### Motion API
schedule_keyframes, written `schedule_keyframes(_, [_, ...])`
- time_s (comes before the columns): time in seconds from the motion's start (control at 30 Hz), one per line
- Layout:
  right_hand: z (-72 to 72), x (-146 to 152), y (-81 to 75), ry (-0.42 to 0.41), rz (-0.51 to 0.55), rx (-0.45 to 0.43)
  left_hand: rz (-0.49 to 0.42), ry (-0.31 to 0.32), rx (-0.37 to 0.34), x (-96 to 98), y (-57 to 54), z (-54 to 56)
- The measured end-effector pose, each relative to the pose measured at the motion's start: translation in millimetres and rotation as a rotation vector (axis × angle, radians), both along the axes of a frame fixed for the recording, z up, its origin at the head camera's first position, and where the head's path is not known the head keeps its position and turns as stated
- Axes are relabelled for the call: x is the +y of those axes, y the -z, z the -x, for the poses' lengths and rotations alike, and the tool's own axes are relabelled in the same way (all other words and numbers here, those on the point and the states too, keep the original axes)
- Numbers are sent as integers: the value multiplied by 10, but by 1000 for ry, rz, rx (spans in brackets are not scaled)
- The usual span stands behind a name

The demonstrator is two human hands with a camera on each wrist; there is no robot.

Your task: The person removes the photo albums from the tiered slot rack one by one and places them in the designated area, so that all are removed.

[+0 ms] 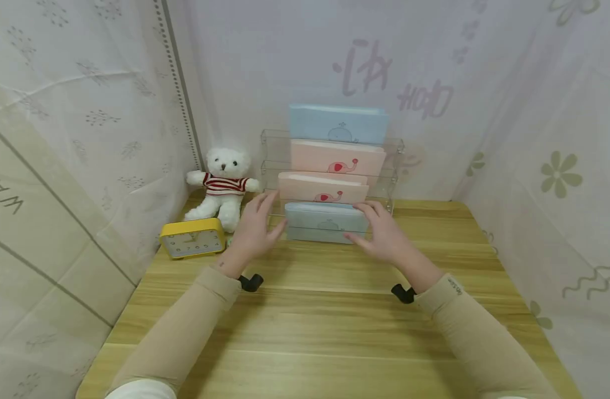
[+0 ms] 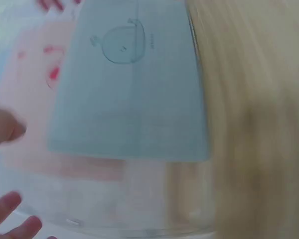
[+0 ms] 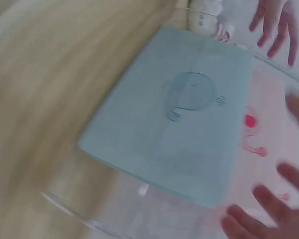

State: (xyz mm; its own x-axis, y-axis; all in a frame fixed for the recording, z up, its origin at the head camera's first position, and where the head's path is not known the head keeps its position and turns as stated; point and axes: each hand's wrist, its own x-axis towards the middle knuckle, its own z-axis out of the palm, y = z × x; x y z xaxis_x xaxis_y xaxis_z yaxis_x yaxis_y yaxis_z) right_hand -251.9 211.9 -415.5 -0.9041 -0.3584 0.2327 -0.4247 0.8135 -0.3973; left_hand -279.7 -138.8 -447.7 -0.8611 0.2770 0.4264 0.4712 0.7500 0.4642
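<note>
A clear tiered rack point(image 1: 395, 191) holds a blue whale notebook point(image 1: 327, 223) in its lowest front tier. Behind it stand two pink elephant notebooks point(image 1: 337, 160), and another blue notebook point(image 1: 334, 123) rises at the back. My left hand point(image 1: 252, 230) hovers by the rack's left side, its fingers spread and apart from the front notebook. On the other side, my right hand point(image 1: 384, 235) has its fingertips close to that notebook's right edge. Both wrist views show the blue cover with loose, spread fingers around it and nothing gripped.
Left of the rack, a white teddy bear point(image 1: 225, 185) in a striped sweater sits against the wall. A yellow alarm clock point(image 1: 192, 238) stands in front of it. The wooden table point(image 1: 319, 332) extends toward me, with patterned curtains point(image 1: 549, 183) around its sides and back.
</note>
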Motion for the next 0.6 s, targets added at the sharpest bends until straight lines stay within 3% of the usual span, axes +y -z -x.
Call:
schedule_keyframes(0.1, [73,45,117,106,135,9,-210,-111,-46,-30,262,94])
schedule_keyframes(0.27, [164,94,241,241,290,-1,-428,-188,-103,-33,581,207])
schedule_keyframes(0.4, [218,107,310,269,369,-36,-512,-226,-151,-20,707,269])
schedule_keyframes(0.6, [313,47,396,245,465,-89,-599,-262,-205,-45,803,318])
